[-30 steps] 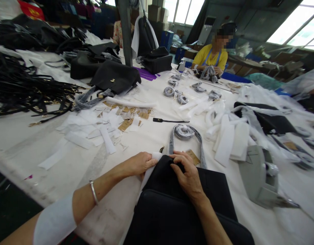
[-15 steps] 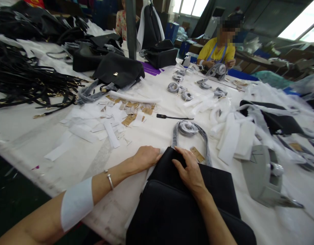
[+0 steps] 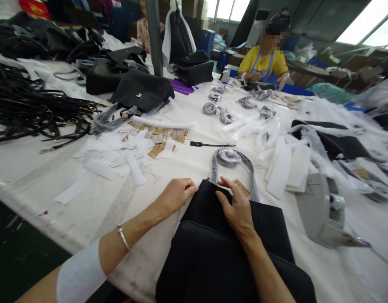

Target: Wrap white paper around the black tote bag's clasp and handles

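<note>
The black bag (image 3: 219, 252) lies flat at the near edge of the white table (image 3: 49, 176). The left hand (image 3: 176, 194) pinches its top left corner, fingers curled. The right hand (image 3: 236, 206) presses the top edge, fingers bent, beside the wrapped handle (image 3: 232, 162).

No text, label, brand or number can be read anywhere; the brown tags (image 3: 156, 150) are too small.

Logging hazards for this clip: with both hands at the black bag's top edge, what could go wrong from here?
1. The wrapped handle loops just beyond the right hand; fingers might snag it and loosen the wrapping.
2. The black bag overhangs the table edge toward the person; it could slide off.
3. The grey tape dispenser sits close by; a right elbow swing could knock it.
</note>
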`<act>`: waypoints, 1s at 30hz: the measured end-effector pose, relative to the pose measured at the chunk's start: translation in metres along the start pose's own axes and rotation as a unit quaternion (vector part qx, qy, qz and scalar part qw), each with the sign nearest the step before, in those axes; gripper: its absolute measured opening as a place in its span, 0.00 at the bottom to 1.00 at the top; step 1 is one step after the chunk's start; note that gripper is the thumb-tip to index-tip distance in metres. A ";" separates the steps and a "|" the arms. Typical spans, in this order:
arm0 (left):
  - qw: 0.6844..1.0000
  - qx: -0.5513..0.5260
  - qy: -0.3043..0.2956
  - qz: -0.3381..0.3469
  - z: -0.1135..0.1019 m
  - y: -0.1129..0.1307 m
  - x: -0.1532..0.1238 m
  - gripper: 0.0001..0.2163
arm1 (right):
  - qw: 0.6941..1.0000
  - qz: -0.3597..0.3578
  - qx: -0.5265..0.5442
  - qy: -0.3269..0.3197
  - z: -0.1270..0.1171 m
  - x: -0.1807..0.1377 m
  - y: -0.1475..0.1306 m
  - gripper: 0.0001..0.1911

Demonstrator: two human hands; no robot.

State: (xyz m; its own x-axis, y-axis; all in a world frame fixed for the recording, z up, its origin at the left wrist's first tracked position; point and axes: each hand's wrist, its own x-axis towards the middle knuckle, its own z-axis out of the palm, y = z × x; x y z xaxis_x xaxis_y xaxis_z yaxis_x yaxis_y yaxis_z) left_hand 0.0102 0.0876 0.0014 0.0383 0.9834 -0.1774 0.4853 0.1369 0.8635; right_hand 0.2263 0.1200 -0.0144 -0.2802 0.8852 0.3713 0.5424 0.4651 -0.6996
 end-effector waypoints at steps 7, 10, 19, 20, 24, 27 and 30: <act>0.976 -0.098 -0.162 -0.111 -0.002 -0.004 0.025 0.16 | 1.000 -0.017 0.002 0.003 0.000 0.001 0.000 0.14; 0.975 -0.096 -0.174 -0.101 0.000 -0.006 0.028 0.17 | 1.000 -0.024 0.001 -0.001 0.001 0.002 -0.001 0.12; 0.994 0.107 0.029 -0.017 0.020 -0.001 0.006 0.10 | 1.000 -0.017 -0.002 0.026 -0.004 0.000 0.002 0.11; 0.984 0.169 0.063 0.003 0.023 0.000 0.004 0.09 | 0.999 -0.016 -0.002 0.033 -0.005 0.000 0.002 0.11; 0.941 0.299 0.141 0.068 0.031 0.002 0.005 0.07 | 0.999 -0.031 0.009 0.041 -0.008 0.001 -0.003 0.10; 0.956 0.258 0.129 0.051 0.032 0.006 0.017 0.08 | 0.998 -0.051 0.019 0.030 -0.012 0.002 -0.009 0.10; 0.972 0.215 0.092 0.026 0.034 0.012 0.037 0.10 | 0.997 -0.073 0.016 0.002 -0.013 0.004 -0.009 0.10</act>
State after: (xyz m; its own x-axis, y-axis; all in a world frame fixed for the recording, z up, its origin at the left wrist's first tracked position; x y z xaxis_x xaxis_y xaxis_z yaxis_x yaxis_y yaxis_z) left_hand 0.0471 0.1211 -0.0109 -0.0648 0.9977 -0.0178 0.8085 0.0630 0.5852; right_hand 0.2311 0.1192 0.0015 -0.3513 0.8079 0.4731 0.4708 0.5893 -0.6566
